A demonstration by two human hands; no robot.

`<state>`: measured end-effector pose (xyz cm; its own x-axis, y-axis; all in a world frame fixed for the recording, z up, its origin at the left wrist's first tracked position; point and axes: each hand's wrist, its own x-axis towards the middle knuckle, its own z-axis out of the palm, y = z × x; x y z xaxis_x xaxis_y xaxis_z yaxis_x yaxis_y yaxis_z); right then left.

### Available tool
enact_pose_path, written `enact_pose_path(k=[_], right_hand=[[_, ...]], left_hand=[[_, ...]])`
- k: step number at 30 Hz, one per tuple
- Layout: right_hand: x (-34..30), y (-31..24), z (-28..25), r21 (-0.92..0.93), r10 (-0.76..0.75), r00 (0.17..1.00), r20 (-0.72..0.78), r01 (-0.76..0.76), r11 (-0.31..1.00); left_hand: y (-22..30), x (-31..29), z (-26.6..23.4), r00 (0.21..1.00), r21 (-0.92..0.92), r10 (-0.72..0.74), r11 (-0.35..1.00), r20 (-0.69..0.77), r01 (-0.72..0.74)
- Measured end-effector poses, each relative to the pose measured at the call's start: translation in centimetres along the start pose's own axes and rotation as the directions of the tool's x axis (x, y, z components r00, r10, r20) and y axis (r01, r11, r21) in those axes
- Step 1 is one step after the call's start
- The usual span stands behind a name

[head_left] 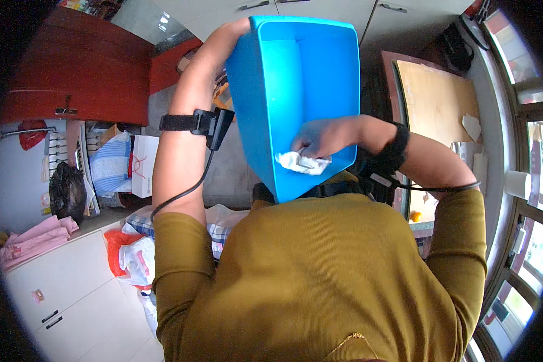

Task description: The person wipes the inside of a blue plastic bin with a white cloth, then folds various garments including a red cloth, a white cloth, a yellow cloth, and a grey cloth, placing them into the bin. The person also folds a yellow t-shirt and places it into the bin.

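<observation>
Blue plastic dominates the head view: a deep bin (pixel 329 66), held in front of the wearer's torso, turns its mouth toward the camera, its near corner close to the olive shirt (pixel 332 259). The left hand (pixel 241 28) grips the far left corner at the rim, apparently to steady the bin while the other works; its fingers are largely hidden, so how tightly they close cannot be told. The right hand (pixel 326 139), blurred, reaches across the right side into the mouth, fingers bunched around a crumpled white cloth (pixel 304 163), perhaps tissue. Such a bunched hold likely keeps the cloth compact against a smooth wall, though whether it presses the plastic is unclear. The cloth sits in the lower part of the mouth, near the rim, and nothing else shows inside. The bin's base is out of sight, as is whatever bears its weight.

At left, other containers stand with contents hidden: a black bag (pixel 67 192), a striped bag (pixel 110 163), a white box (pixel 145 166) and, lower, a red-and-white plastic bag (pixel 136 256). At right, a wood-topped surface (pixel 431 90) carries a small orange item (pixel 415 216) near its close end.
</observation>
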<state>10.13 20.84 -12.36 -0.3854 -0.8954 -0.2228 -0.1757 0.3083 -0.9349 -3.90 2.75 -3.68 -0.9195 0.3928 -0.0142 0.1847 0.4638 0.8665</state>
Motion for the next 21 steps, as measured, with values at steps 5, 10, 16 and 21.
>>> enact_pose_path(k=[5, 10, 16, 21], right_hand=[[-7.3, -4.6, -4.7, -0.113, -0.018, 0.426, -0.904, -0.2, 0.973], [-4.5, -3.4, -5.5, -0.773, -0.428, 0.658, -0.619, -0.606, 0.186], [-4.0, 1.1, -5.9, -0.833, -0.435, 0.763, -0.478, -0.551, -0.05], [-2.4, 1.1, 0.8, -0.925, 0.084, 0.951, -0.297, -0.309, 0.22]], left_hand=[[-0.1, 0.0, -1.1, 0.998, -0.042, -0.005, 0.999, 0.066, 0.008], [0.4, 0.0, -0.8, 0.992, -0.066, -0.013, 0.998, 0.125, 0.021], [0.8, 0.8, -0.6, 0.981, 0.03, 0.047, 0.998, 0.188, -0.054], [-0.1, 0.7, -0.8, 0.987, -0.038, 0.022, 0.999, 0.159, -0.016]])
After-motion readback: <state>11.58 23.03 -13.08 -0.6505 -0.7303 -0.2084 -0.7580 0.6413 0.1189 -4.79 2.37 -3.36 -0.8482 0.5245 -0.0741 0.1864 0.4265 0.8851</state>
